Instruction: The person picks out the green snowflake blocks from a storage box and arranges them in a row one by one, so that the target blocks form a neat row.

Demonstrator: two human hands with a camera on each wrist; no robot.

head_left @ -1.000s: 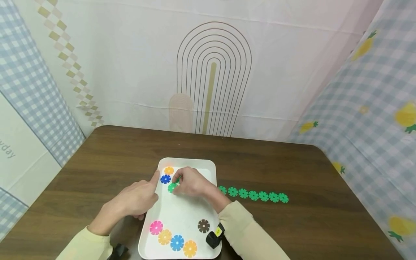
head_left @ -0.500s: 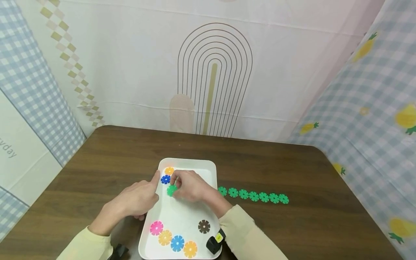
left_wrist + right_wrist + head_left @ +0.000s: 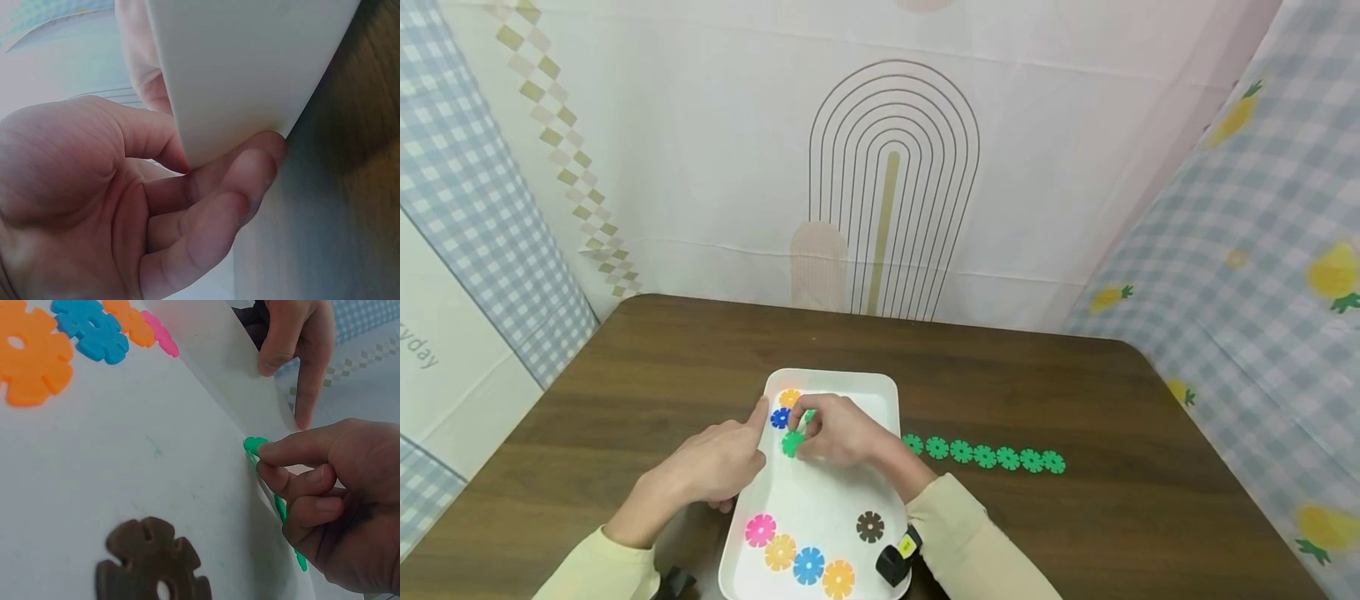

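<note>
A white tray (image 3: 827, 492) lies on the table, its left rim held by my left hand (image 3: 718, 454). In the left wrist view the thumb is on one side of the tray wall and curled fingers (image 3: 219, 212) are on the other; the index finger stretches along the rim in the head view. Inside the tray, my right hand (image 3: 842, 429) pinches a green notched plastic disc (image 3: 792, 444) close to the left wall. Another green disc (image 3: 809, 415) shows partly behind the right fingers. A dark blue disc (image 3: 780, 417) and an orange disc (image 3: 789, 397) lie beyond it.
Pink (image 3: 760, 530), light orange (image 3: 780, 552), blue (image 3: 808, 565) and orange (image 3: 838, 578) discs line the tray's near end. A brown disc (image 3: 870, 527) lies by its right side. Right of the tray, several green discs (image 3: 985, 456) form a row on the table (image 3: 1112, 517).
My right hand has shifted the green disc slightly left and nearer along the tray's left wall. The left hand stays on the rim.
</note>
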